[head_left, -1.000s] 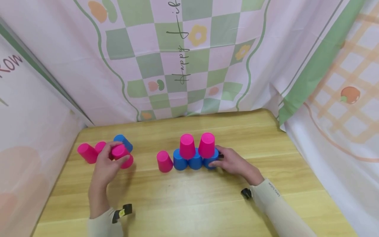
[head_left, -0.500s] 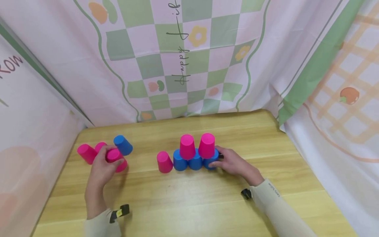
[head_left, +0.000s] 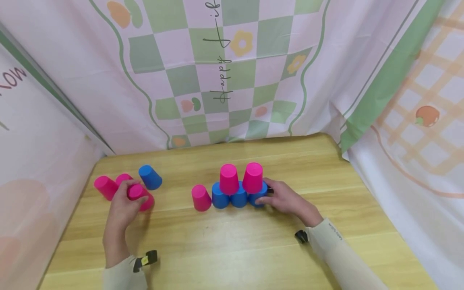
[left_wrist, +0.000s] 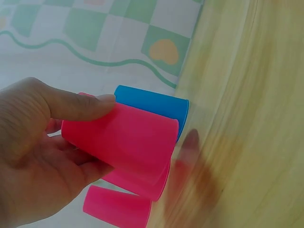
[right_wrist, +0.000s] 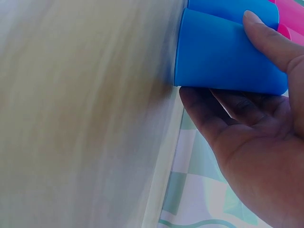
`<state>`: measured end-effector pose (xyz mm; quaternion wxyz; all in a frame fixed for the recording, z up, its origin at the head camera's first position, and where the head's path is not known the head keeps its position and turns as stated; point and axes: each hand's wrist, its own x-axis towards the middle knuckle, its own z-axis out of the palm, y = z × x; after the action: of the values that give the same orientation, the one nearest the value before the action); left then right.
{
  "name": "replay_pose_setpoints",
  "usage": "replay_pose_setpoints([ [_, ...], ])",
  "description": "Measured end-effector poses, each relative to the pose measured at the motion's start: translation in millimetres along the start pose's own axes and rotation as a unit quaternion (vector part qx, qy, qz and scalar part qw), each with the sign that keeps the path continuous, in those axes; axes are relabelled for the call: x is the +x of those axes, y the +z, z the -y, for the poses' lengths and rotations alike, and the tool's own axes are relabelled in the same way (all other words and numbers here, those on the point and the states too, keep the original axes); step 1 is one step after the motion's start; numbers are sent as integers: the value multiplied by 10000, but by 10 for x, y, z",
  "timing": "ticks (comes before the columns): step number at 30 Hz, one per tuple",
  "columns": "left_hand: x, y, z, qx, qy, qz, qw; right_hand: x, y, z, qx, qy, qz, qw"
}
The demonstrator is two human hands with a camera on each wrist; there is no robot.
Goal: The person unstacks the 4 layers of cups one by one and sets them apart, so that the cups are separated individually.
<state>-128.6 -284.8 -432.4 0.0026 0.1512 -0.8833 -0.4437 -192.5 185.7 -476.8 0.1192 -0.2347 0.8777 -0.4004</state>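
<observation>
My left hand (head_left: 121, 207) grips an upside-down pink cup (left_wrist: 126, 140), thumb on one side and fingers on the other. In the left wrist view its rim is close to the table. Behind it stand a blue cup (head_left: 150, 177) and another pink cup (head_left: 124, 178), partly hidden. On the right, a row of three blue cups carries two pink cups, a left one (head_left: 229, 179) and a right one (head_left: 253, 178). My right hand (head_left: 286, 197) holds the row's rightmost blue cup (right_wrist: 228, 52) between thumb and fingers.
A single pink cup (head_left: 201, 198) stands just left of the blue row. Another pink cup (head_left: 106, 187) is at the far left of the wooden table (head_left: 224, 253). Printed curtains (head_left: 181, 80) hang along the back and both sides.
My left hand has carried its pink cup slightly left and nearer to me, so the blue cup behind shows more fully. The right hand and the stacked cups stay put.
</observation>
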Motion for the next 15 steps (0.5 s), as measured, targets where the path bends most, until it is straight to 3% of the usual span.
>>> replay_pose_setpoints([
  [15, 44, 37, 69, 153, -218, 213, 9994, 11, 7, -23, -54, -3, 5, 10000],
])
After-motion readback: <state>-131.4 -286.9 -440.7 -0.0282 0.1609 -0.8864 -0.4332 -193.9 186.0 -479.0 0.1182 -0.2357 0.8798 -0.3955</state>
